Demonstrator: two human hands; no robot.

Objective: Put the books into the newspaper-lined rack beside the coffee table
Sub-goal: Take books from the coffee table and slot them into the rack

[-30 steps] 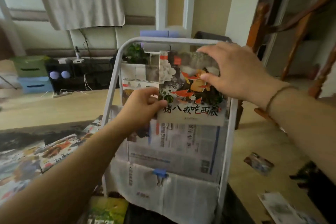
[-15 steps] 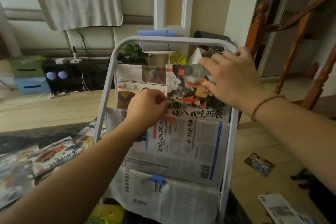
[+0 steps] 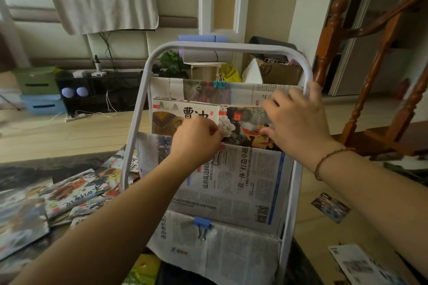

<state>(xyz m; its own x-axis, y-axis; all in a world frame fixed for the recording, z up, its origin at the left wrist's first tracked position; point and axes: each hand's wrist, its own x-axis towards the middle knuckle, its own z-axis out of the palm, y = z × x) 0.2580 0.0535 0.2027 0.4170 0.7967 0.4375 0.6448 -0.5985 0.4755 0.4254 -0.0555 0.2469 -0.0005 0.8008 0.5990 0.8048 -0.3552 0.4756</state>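
A white metal rack (image 3: pixel 136 120) stands before me, its tiers lined with newspaper (image 3: pixel 243 183) held by binder clips. In its middle pocket stand two picture books side by side: a pale one with red characters (image 3: pixel 176 113) at left, and a colourful one with a dark, orange-and-white cover (image 3: pixel 245 125) at right. My left hand (image 3: pixel 196 141) pinches the colourful book's lower left corner at the pocket's edge. My right hand (image 3: pixel 296 122) presses on that book's upper right part, fingers spread over it. More picture books (image 3: pixel 74 190) lie scattered on the dark coffee table (image 3: pixel 27 169) at left.
A blue binder clip (image 3: pixel 202 223) holds the lower newspaper. Loose papers (image 3: pixel 361 264) and a small card (image 3: pixel 330 207) lie on the floor at right. A wooden stair railing (image 3: pixel 368 90) rises at right. Storage boxes (image 3: pixel 34 90) and a black shelf (image 3: pixel 102 90) line the far wall.
Both hands have lowered the colourful book down into the middle pocket, so its title line is now hidden behind the newspaper. The view has moved closer to the rack.
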